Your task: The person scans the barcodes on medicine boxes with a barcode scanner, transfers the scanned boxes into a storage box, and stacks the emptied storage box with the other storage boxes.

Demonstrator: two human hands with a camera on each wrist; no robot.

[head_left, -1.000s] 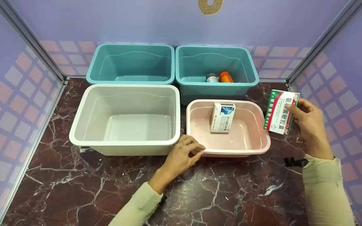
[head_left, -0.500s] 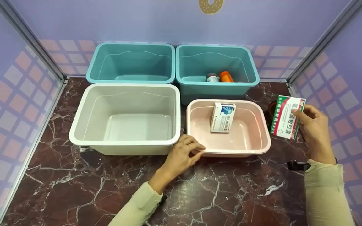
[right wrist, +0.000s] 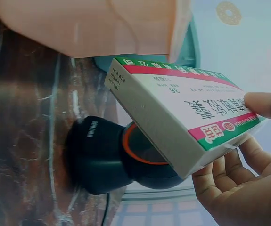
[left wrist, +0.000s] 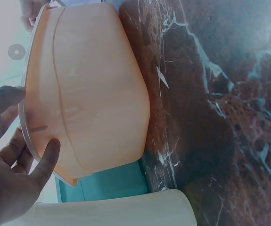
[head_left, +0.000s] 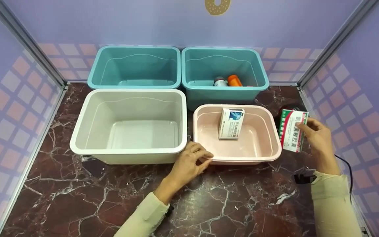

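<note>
My right hand (head_left: 319,141) grips a white, green and red medicine box (head_left: 291,131) at its right edge, thumb on the printed face. In the right wrist view, the box hangs tilted over a black round-headed device (right wrist: 100,155) with an orange ring, hiding part of it. Fingers of my left hand (head_left: 186,164) pinch the near left corner of a pink bin (head_left: 239,159); in the left wrist view they straddle its rim. Inside that bin, a white medicine box (head_left: 230,128) with a blue picture leans against the back wall.
A larger white bin (head_left: 127,151) stands left of the pink one. Behind are two teal bins; the right one (head_left: 224,88) contains a white bottle (head_left: 220,82) and an orange bottle (head_left: 234,81). Panel walls enclose the marbled table (head_left: 87,197). A black cable (head_left: 350,174) runs at right.
My right hand went right with the box, then came lower and slightly back left, over the black device. My left hand has stayed at the pink bin's rim.
</note>
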